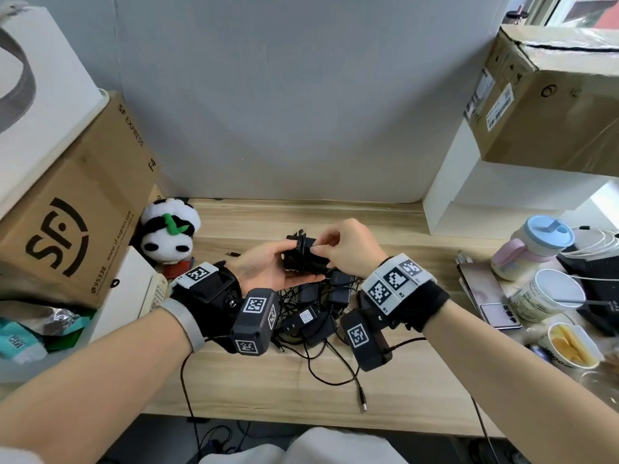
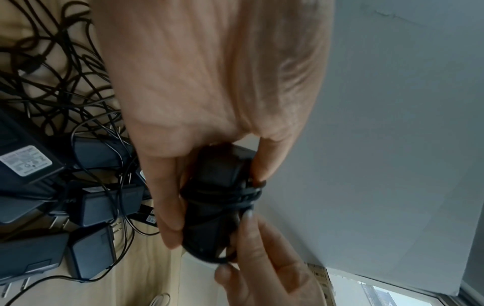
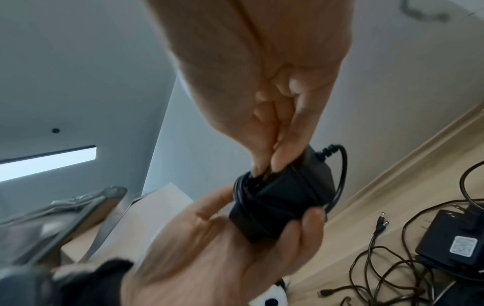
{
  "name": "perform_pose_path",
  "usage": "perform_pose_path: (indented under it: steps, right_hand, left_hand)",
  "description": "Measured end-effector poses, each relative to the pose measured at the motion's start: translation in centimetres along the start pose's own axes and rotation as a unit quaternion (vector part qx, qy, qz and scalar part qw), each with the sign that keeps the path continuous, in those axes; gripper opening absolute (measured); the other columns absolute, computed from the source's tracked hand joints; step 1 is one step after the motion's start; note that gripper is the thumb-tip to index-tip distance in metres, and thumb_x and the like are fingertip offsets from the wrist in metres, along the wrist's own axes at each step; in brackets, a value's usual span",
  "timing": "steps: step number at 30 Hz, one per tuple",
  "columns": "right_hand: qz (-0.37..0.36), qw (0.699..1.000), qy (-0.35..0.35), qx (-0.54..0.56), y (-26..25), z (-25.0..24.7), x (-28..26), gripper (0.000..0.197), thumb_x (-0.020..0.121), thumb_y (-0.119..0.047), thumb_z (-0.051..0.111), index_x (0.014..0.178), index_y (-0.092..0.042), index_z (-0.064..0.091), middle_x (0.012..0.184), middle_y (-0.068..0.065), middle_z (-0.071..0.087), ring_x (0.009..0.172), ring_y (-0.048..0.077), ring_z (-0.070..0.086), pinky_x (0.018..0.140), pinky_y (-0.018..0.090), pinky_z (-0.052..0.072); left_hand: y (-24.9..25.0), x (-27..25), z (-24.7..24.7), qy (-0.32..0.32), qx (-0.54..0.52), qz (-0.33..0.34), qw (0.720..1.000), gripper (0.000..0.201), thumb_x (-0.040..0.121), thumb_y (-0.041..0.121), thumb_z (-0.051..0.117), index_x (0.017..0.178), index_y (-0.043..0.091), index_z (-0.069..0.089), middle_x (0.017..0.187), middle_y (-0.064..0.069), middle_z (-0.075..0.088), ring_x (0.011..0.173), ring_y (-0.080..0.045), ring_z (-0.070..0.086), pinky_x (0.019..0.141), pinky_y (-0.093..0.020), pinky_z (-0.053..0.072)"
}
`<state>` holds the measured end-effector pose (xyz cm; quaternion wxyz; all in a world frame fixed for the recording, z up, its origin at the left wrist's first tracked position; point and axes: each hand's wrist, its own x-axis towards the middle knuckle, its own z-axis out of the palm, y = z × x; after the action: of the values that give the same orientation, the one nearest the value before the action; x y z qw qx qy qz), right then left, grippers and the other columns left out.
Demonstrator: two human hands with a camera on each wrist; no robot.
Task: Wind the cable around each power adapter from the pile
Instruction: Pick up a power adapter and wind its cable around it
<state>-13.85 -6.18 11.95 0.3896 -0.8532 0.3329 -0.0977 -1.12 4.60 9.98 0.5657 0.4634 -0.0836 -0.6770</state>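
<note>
One black power adapter [image 1: 303,256] is being held above the desk, at mid-scene, over the pile. It is a matte plastic block with rounded edges; several turns of thin black cable [image 1: 300,244] are lying round its middle, and a barrel plug tip is sticking up at its far end.

Left hand [image 1: 268,267] is cradling the adapter from below, thumb on one side, fingers [image 2: 167,207] curled along the other. Right hand [image 1: 348,249] is pinching the cable against the adapter's top face with thumb and fingertips [image 3: 280,159]. In the right wrist view one loose loop is standing off the strain-relief end.

The pile [image 1: 321,306] is lying on the desk just near of the hands: at least five more black adapters countable in the left wrist view, their cables tangled. An exact count is not possible, since the wrist units are covering part of the pile. One loose plug end [image 1: 363,401] is trailing toward the near edge.

The desk [image 1: 418,380] is light wood-grain laminate. Left: one panda plush [image 1: 169,231], one brown cardboard box [image 1: 77,209] marked SF. Right: one taped cardboard box [image 1: 549,105] on a white shelf, one lidded mug [image 1: 532,244], one phone [image 1: 485,296], two open cups; their contents are hard to make out.
</note>
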Motion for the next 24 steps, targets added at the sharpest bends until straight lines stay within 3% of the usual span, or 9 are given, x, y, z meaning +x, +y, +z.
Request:
perform_pose_path:
  steps: [4, 6, 7, 10, 12, 15, 19, 21, 24]
  right_hand:
    - [-0.03, 0.999, -0.037, 0.001, -0.4, -0.9, -0.2, 0.008, 0.084, -0.019, 0.066, 0.077, -0.022, 0.067, 0.073, -0.006, 0.065, 0.064, 0.008, 0.057, 0.071, 0.028, 0.052]
    - [-0.046, 0.998, -0.037, -0.016, -0.4, -0.9, -0.5, 0.009, 0.084, -0.018, 0.066, 0.077, -0.023, 0.066, 0.075, -0.006, 0.065, 0.068, 0.007, 0.056, 0.07, 0.023, 0.049]
    - [-0.053, 0.998, -0.036, -0.019, -0.4, -0.8, -0.6, 0.008, 0.084, -0.018, 0.066, 0.077, -0.022, 0.066, 0.076, -0.005, 0.066, 0.068, 0.008, 0.056, 0.07, 0.023, 0.048]
    - [-0.063, 0.998, -0.011, 0.011, 0.1, -0.6, -0.9, 0.008, 0.081, -0.016, 0.069, 0.075, -0.022, 0.067, 0.072, -0.009, 0.065, 0.065, 0.004, 0.056, 0.065, 0.015, 0.045]
    - [-0.062, 0.997, 0.032, 0.037, 0.5, -0.2, -0.9, 0.008, 0.078, -0.014, 0.072, 0.074, -0.02, 0.07, 0.069, -0.011, 0.065, 0.064, 0.003, 0.057, 0.064, 0.012, 0.045]
    - [-0.038, 0.994, 0.071, 0.075, 0.9, 0.5, -0.7, 0.006, 0.078, -0.012, 0.073, 0.082, -0.015, 0.075, 0.077, -0.004, 0.07, 0.072, 0.007, 0.062, 0.071, 0.017, 0.05]
    - [-0.036, 0.992, 0.059, 0.104, 1.3, 1.2, -0.7, 0.014, 0.084, -0.014, 0.067, 0.096, -0.011, 0.073, 0.091, 0.002, 0.073, 0.079, 0.008, 0.064, 0.08, 0.021, 0.053]
    - [-0.029, 0.991, 0.075, 0.104, 1.4, 2.0, -0.8, 0.016, 0.08, -0.022, 0.071, 0.093, -0.012, 0.072, 0.085, 0.0, 0.071, 0.075, 0.01, 0.063, 0.077, 0.026, 0.054]
    - [-0.003, 0.989, 0.128, 0.07, 1.4, 2.8, -0.7, 0.027, 0.075, -0.038, 0.074, 0.083, -0.013, 0.067, 0.075, -0.002, 0.067, 0.067, 0.011, 0.058, 0.068, 0.029, 0.05]
  left_hand:
    - [0.3, -0.7, -0.3, -0.048, -0.014, -0.003, 0.999, 0.03, 0.075, 0.007, 0.068, 0.104, -0.002, 0.069, 0.113, -0.029, 0.062, 0.101, -0.047, 0.062, 0.086, -0.044, 0.055]
    - [0.3, -0.9, -0.5, -0.067, -0.012, -0.011, 0.998, 0.048, 0.057, 0.003, 0.084, 0.103, -0.002, 0.071, 0.112, -0.029, 0.063, 0.101, -0.048, 0.062, 0.084, -0.043, 0.056]
    - [0.3, -0.9, -0.5, -0.066, -0.011, -0.011, 0.998, 0.052, 0.056, 0.002, 0.085, 0.105, -0.003, 0.069, 0.113, -0.029, 0.063, 0.101, -0.047, 0.062, 0.086, -0.043, 0.055]
    - [0.2, -0.8, 0.1, -0.028, -0.007, 0.005, 1.0, 0.038, 0.077, 0.003, 0.068, 0.113, -0.001, 0.059, 0.113, -0.028, 0.061, 0.099, -0.045, 0.063, 0.087, -0.041, 0.053]
    - [0.3, -0.8, 0.6, 0.001, -0.011, 0.011, 1.0, 0.034, 0.082, 0.005, 0.06, 0.115, -0.001, 0.056, 0.114, -0.028, 0.06, 0.098, -0.044, 0.062, 0.082, -0.039, 0.056]
    - [0.4, -0.3, 1.3, 0.039, 0.001, 0.023, 0.999, 0.033, 0.089, 0.009, 0.054, 0.121, -0.002, 0.055, 0.119, -0.028, 0.058, 0.102, -0.042, 0.062, 0.077, -0.038, 0.059]
    - [0.5, 0.6, 1.7, 0.087, -0.019, 0.056, 0.994, 0.042, 0.094, 0.01, 0.042, 0.133, -0.006, 0.042, 0.123, -0.027, 0.054, 0.099, -0.036, 0.061, 0.07, -0.038, 0.06]
    - [0.4, 0.8, 2.0, 0.08, -0.018, 0.057, 0.995, 0.044, 0.095, 0.015, 0.039, 0.134, -0.006, 0.043, 0.123, -0.023, 0.056, 0.097, -0.029, 0.062, 0.075, -0.039, 0.059]
    - [0.2, 0.8, 2.6, 0.056, -0.001, 0.06, 0.997, 0.045, 0.098, 0.028, 0.033, 0.13, 0.0, 0.048, 0.112, -0.013, 0.061, 0.091, -0.02, 0.063, 0.079, -0.035, 0.058]
